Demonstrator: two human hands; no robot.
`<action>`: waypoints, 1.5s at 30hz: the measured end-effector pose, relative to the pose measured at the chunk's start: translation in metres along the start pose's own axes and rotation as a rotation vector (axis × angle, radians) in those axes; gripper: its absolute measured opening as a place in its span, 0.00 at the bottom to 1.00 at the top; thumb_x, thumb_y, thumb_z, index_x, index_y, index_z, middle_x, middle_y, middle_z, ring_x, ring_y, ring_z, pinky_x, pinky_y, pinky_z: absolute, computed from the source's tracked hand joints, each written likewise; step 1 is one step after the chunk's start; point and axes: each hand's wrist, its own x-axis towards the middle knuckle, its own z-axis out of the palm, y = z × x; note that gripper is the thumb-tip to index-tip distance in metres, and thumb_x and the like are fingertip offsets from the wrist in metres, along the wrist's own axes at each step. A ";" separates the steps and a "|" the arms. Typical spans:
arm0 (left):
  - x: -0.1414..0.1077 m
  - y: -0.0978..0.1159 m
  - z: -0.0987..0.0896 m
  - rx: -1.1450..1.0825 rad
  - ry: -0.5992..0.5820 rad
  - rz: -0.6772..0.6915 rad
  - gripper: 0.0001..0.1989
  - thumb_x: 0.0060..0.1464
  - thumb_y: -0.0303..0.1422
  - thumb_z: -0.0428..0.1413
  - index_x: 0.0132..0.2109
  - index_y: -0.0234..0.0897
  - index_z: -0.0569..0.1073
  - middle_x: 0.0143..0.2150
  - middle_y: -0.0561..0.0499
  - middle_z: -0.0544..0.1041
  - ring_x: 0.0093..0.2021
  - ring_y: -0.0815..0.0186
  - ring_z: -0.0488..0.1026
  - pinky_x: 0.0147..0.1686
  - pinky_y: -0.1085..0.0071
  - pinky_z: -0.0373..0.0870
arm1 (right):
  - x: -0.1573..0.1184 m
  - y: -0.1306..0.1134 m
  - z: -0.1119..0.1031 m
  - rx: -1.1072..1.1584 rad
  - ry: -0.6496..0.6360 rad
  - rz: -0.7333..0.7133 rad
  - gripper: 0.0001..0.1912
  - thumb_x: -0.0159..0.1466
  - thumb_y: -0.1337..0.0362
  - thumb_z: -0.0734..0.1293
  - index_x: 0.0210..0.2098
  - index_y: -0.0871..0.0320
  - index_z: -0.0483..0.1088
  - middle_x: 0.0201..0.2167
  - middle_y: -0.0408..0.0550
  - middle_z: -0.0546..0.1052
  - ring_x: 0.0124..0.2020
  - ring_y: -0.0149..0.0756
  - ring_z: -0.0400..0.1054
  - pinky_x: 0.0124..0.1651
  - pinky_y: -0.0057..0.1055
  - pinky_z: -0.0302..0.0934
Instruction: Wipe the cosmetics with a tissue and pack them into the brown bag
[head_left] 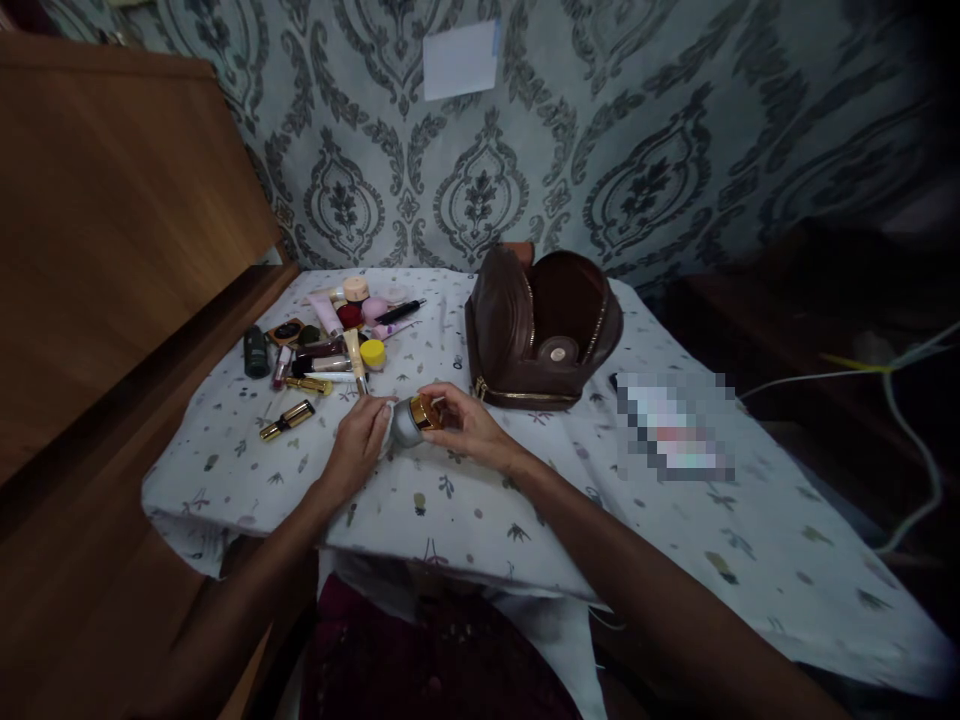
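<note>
Right hand (pixel 472 428): fingers curled around the glossy gold cap (pixel 425 411) of a frosted grey cylindrical jar (pixel 406 426), above a white printed tablecloth (pixel 480 525), front-left of an open brown leather bag (pixel 501 315); left hand (pixel 358 445): fingers closed, pinching thin white material (pixel 388 433) at the jar's base

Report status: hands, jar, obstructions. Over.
Right grip around gold lid of jar. Left grip holding white cloth at jar's other end. Open brown bag beyond, touching neither.

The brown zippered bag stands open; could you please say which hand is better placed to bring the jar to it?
Probably the right hand: it grips the jar by its gold lid and is nearer the brown zippered bag, while the left hand is farther away.
</note>
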 end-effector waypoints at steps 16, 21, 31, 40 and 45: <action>0.038 0.029 0.019 -0.016 0.190 0.060 0.10 0.66 0.36 0.43 0.45 0.38 0.67 0.42 0.47 0.71 0.46 0.60 0.69 0.50 0.63 0.66 | 0.002 0.002 0.001 0.009 0.045 -0.005 0.29 0.57 0.52 0.73 0.54 0.55 0.68 0.46 0.48 0.74 0.44 0.38 0.70 0.48 0.36 0.66; 0.021 0.019 0.020 0.047 -0.067 0.144 0.15 0.67 0.36 0.42 0.55 0.36 0.65 0.51 0.42 0.68 0.54 0.59 0.66 0.56 0.59 0.64 | 0.002 0.006 0.000 0.085 0.056 0.033 0.28 0.56 0.53 0.74 0.52 0.55 0.67 0.42 0.47 0.73 0.41 0.36 0.70 0.47 0.35 0.67; 0.014 0.010 -0.003 0.069 -0.314 0.246 0.26 0.68 0.36 0.40 0.70 0.39 0.50 0.65 0.40 0.60 0.67 0.58 0.57 0.65 0.60 0.57 | 0.002 0.008 -0.001 0.153 0.074 0.103 0.30 0.53 0.55 0.76 0.52 0.54 0.65 0.42 0.45 0.72 0.41 0.34 0.71 0.48 0.35 0.68; 0.033 -0.001 0.008 0.048 -0.104 0.106 0.14 0.66 0.35 0.45 0.54 0.36 0.63 0.40 0.48 0.73 0.41 0.60 0.72 0.42 0.66 0.68 | 0.001 0.010 -0.005 0.083 0.040 0.028 0.32 0.57 0.56 0.74 0.58 0.53 0.63 0.48 0.49 0.71 0.46 0.35 0.70 0.52 0.36 0.66; 0.040 0.000 0.011 0.098 -0.077 0.190 0.07 0.66 0.33 0.44 0.41 0.38 0.65 0.35 0.50 0.69 0.37 0.62 0.68 0.39 0.68 0.66 | 0.003 0.008 -0.006 0.012 0.072 -0.026 0.31 0.58 0.55 0.73 0.58 0.54 0.66 0.48 0.50 0.73 0.48 0.38 0.70 0.54 0.38 0.66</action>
